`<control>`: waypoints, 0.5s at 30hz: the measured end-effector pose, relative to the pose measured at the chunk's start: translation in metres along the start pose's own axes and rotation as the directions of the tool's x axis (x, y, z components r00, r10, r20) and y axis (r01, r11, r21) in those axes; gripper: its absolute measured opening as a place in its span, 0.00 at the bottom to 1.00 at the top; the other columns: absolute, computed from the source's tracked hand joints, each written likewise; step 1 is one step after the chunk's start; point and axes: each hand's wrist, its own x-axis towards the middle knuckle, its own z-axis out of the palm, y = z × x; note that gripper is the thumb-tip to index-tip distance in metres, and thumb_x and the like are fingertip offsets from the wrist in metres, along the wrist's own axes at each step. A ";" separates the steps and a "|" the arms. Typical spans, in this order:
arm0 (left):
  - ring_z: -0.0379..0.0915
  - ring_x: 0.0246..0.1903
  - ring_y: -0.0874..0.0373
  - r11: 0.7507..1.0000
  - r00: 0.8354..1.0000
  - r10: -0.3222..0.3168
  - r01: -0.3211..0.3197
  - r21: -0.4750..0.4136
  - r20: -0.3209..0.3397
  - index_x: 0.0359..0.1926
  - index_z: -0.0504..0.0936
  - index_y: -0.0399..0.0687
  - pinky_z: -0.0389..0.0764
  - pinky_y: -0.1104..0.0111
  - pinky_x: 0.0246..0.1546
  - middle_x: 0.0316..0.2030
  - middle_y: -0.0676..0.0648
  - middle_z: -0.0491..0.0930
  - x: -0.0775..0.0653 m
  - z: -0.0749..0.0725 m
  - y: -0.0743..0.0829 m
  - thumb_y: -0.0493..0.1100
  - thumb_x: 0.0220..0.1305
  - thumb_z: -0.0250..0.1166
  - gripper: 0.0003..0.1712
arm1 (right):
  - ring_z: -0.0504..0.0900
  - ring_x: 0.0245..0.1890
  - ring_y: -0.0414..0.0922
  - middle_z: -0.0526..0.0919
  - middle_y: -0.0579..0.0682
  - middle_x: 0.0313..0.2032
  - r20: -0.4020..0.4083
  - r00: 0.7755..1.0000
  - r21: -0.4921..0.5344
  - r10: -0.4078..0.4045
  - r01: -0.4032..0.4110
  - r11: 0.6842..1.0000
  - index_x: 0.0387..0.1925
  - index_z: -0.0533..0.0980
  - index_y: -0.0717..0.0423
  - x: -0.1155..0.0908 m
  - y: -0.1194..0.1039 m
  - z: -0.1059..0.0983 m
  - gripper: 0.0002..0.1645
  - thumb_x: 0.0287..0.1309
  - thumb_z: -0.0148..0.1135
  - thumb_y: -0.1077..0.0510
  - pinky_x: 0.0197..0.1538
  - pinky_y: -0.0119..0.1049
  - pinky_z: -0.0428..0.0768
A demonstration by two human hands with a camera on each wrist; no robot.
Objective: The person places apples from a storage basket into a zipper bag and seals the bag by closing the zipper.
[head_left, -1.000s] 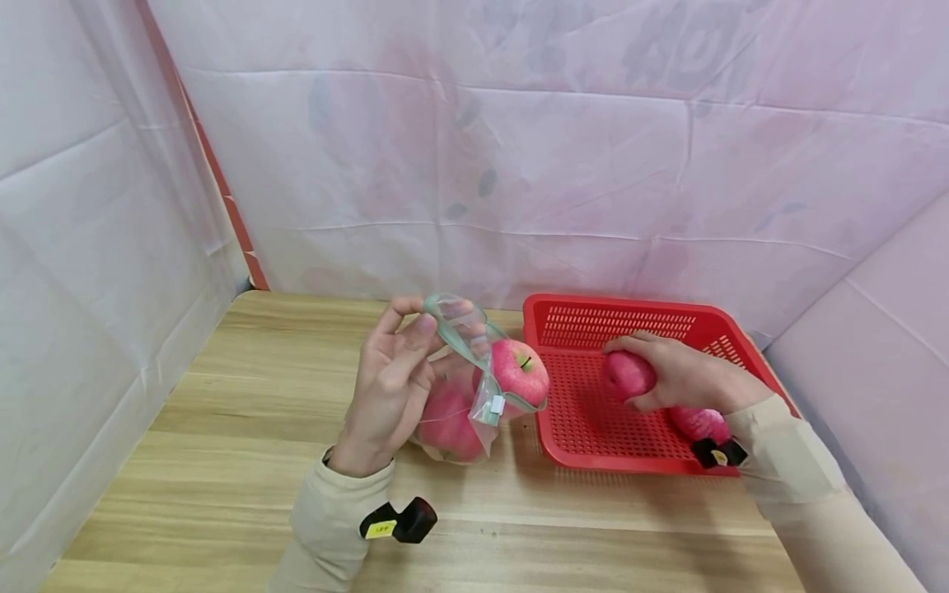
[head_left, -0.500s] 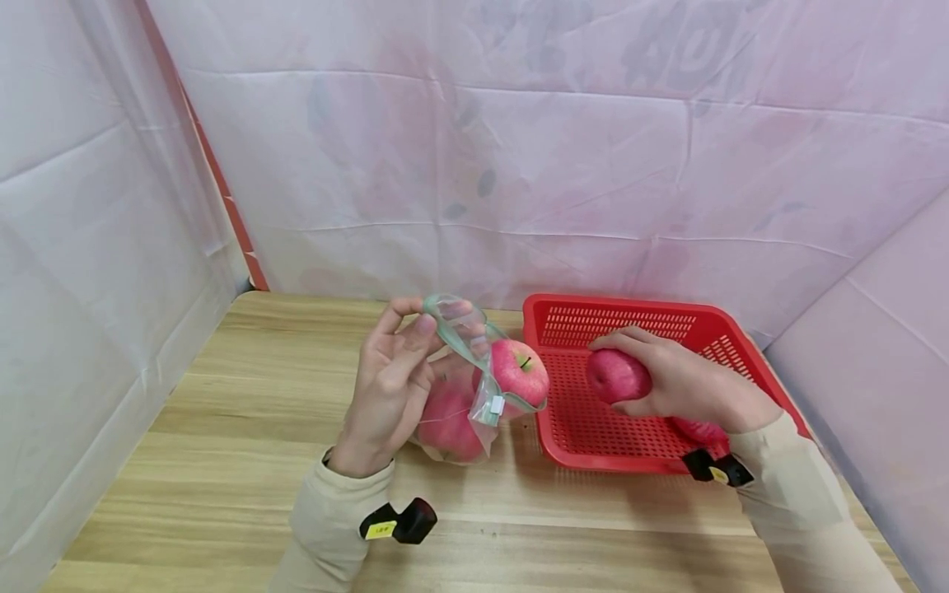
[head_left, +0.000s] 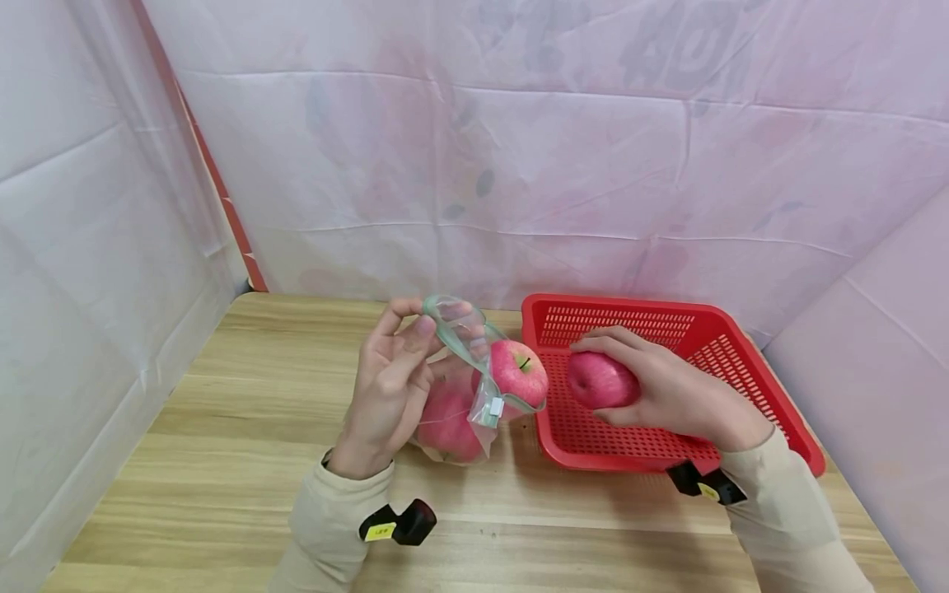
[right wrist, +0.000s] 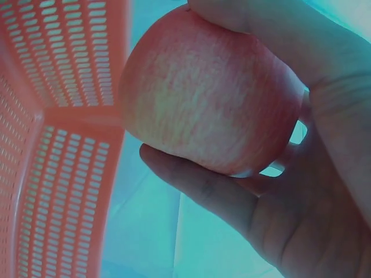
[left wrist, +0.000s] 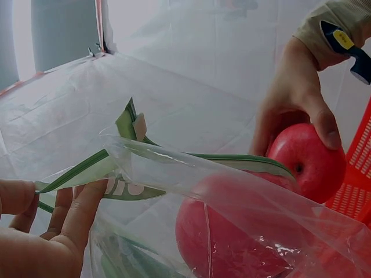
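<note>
My left hand (head_left: pixel 390 387) pinches the green zip edge of a clear plastic zip bag (head_left: pixel 461 333) between thumb and fingers, keeping its mouth apart. Inside the bag one apple (head_left: pixel 519 375) lies near the mouth with its stem showing, and more red fruit (head_left: pixel 447 424) shows through the plastic below. Over the left part of the red basket, my right hand (head_left: pixel 660 383) grips another apple (head_left: pixel 602 380) with thumb and fingers curled round it. In the left wrist view that held apple (left wrist: pixel 310 162) appears just beyond the bag's zip edge.
A red perforated plastic basket (head_left: pixel 593 461) stands on the wooden table (head_left: pixel 245 461) to the right of the bag. My right hand and wrist cover part of its inside. White patterned sheets (head_left: pixel 563 165) hang behind and at both sides.
My right hand has carried its apple leftward across the basket toward the bag. The apple left in the basket has become hidden behind my right wrist. My left hand and the bag hold still.
</note>
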 end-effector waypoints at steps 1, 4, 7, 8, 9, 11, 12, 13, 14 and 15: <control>0.86 0.48 0.55 1.000 1.000 0.000 0.000 0.003 0.000 0.49 0.74 0.51 0.85 0.57 0.55 0.51 0.49 0.85 0.000 0.000 0.000 0.32 0.79 0.47 0.12 | 0.78 0.55 0.41 0.75 0.39 0.59 -0.007 1.000 -0.004 -0.012 0.012 1.000 0.62 0.74 0.42 0.001 -0.001 0.000 0.43 0.42 0.83 0.57 0.47 0.43 0.87; 0.86 0.48 0.55 1.000 1.000 0.007 -0.007 0.017 0.005 0.50 0.74 0.52 0.86 0.58 0.53 0.52 0.50 0.85 0.000 0.000 0.000 0.33 0.79 0.49 0.11 | 0.77 0.56 0.40 0.74 0.38 0.60 -0.027 0.999 -0.009 -0.032 0.031 0.999 0.62 0.74 0.41 0.003 -0.006 0.000 0.43 0.41 0.83 0.55 0.48 0.42 0.87; 0.86 0.47 0.56 0.999 1.000 0.006 -0.006 0.043 -0.009 0.50 0.74 0.53 0.87 0.61 0.49 0.51 0.50 0.85 0.000 0.000 0.001 0.34 0.79 0.51 0.10 | 0.76 0.58 0.40 0.74 0.38 0.61 -0.045 0.998 -0.010 -0.049 0.048 0.999 0.62 0.74 0.41 0.004 -0.011 0.000 0.44 0.41 0.84 0.54 0.48 0.41 0.87; 0.86 0.47 0.57 0.999 1.000 0.006 -0.005 0.051 -0.014 0.50 0.74 0.53 0.88 0.61 0.48 0.51 0.50 0.85 0.000 0.000 0.001 0.35 0.79 0.51 0.09 | 0.76 0.58 0.39 0.74 0.38 0.61 -0.046 0.998 -0.004 -0.046 0.046 0.999 0.62 0.74 0.41 0.005 -0.012 0.000 0.44 0.41 0.84 0.54 0.49 0.41 0.87; 0.86 0.47 0.57 0.998 1.000 0.003 -0.002 0.059 -0.021 0.49 0.74 0.53 0.88 0.61 0.48 0.51 0.50 0.85 0.000 0.000 0.001 0.35 0.79 0.52 0.09 | 0.76 0.58 0.39 0.73 0.38 0.61 -0.046 0.998 0.000 -0.043 0.043 0.999 0.62 0.74 0.41 0.006 -0.014 0.000 0.44 0.42 0.84 0.54 0.49 0.41 0.87; 0.85 0.46 0.57 0.998 0.999 -0.003 0.005 0.070 -0.035 0.49 0.75 0.53 0.88 0.62 0.48 0.51 0.50 0.85 -0.001 -0.001 0.001 0.35 0.78 0.52 0.08 | 0.76 0.58 0.39 0.73 0.38 0.62 -0.046 0.998 0.004 -0.035 0.036 0.999 0.63 0.74 0.40 0.007 -0.017 0.000 0.44 0.42 0.84 0.54 0.49 0.41 0.87; 0.85 0.46 0.57 0.997 0.999 -0.005 0.008 0.072 -0.038 0.49 0.75 0.53 0.88 0.62 0.48 0.51 0.50 0.85 -0.001 0.000 0.001 0.36 0.78 0.52 0.08 | 0.76 0.58 0.39 0.72 0.38 0.62 -0.042 0.999 0.007 -0.027 0.027 1.000 0.63 0.74 0.40 0.007 -0.019 0.000 0.44 0.43 0.83 0.53 0.49 0.41 0.87; 0.85 0.46 0.57 0.997 0.999 -0.003 0.006 0.074 -0.036 0.49 0.75 0.53 0.88 0.62 0.48 0.51 0.50 0.85 -0.001 0.000 0.001 0.36 0.78 0.53 0.08 | 0.75 0.58 0.39 0.72 0.37 0.63 -0.037 0.999 0.008 -0.017 0.017 1.000 0.64 0.73 0.39 0.008 -0.021 0.000 0.44 0.43 0.83 0.52 0.49 0.40 0.87; 0.85 0.46 0.57 0.997 0.999 -0.003 0.006 0.076 -0.036 0.49 0.75 0.53 0.87 0.62 0.49 0.51 0.50 0.85 -0.001 0.000 0.001 0.36 0.78 0.53 0.08 | 0.75 0.59 0.38 0.72 0.37 0.63 -0.035 0.999 0.009 -0.010 0.010 1.000 0.64 0.73 0.39 0.008 -0.022 0.000 0.44 0.44 0.83 0.51 0.49 0.40 0.87; 0.85 0.46 0.57 0.997 0.999 -0.003 0.006 0.079 -0.035 0.50 0.75 0.53 0.87 0.61 0.49 0.51 0.50 0.85 -0.001 0.000 0.002 0.36 0.78 0.52 0.08 | 0.75 0.59 0.38 0.71 0.37 0.63 -0.036 0.999 0.007 -0.007 0.008 1.000 0.64 0.73 0.38 0.009 -0.023 0.001 0.44 0.44 0.83 0.50 0.49 0.40 0.87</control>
